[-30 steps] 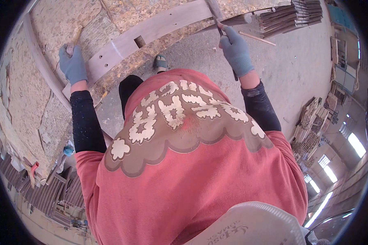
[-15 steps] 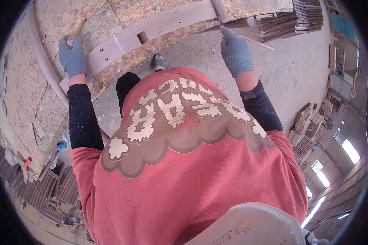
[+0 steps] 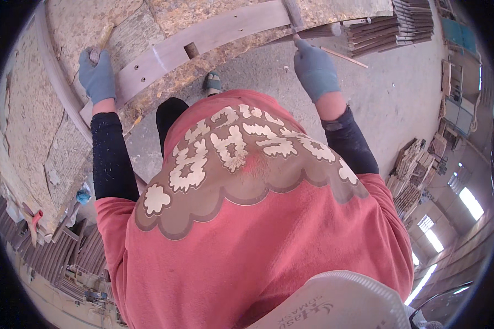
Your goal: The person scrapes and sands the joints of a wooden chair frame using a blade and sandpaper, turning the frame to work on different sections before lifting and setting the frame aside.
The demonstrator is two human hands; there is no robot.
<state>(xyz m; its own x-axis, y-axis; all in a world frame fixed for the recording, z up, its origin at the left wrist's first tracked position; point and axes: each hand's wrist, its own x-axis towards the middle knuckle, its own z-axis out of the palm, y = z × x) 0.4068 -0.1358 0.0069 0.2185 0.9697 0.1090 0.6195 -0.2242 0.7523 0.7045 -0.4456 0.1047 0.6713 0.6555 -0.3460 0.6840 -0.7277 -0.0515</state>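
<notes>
A curved, brownish-grey wooden rail with a square slot and several small holes lies across the worktable. My left hand, in a blue-grey glove, is closed beside the rail's left end. A rounded, greyish end pokes out at its thumb; what it grips is mostly hidden. A curved wooden side piece runs past that hand. My gloved right hand is closed near the rail's right end, its index finger reaching to a wooden crosspiece. Whether it holds something small does not show.
The worktable has a rough, patchy top. Stacked curved wooden parts stand at the far right. A thin wooden strip juts out past my right hand. More wood piles lie at right. A red-handled thing hangs at the table's left edge.
My right hand has shifted slightly left and its index finger now sits a little higher at the crosspiece. My left hand and the wooden rail have stayed in place.
</notes>
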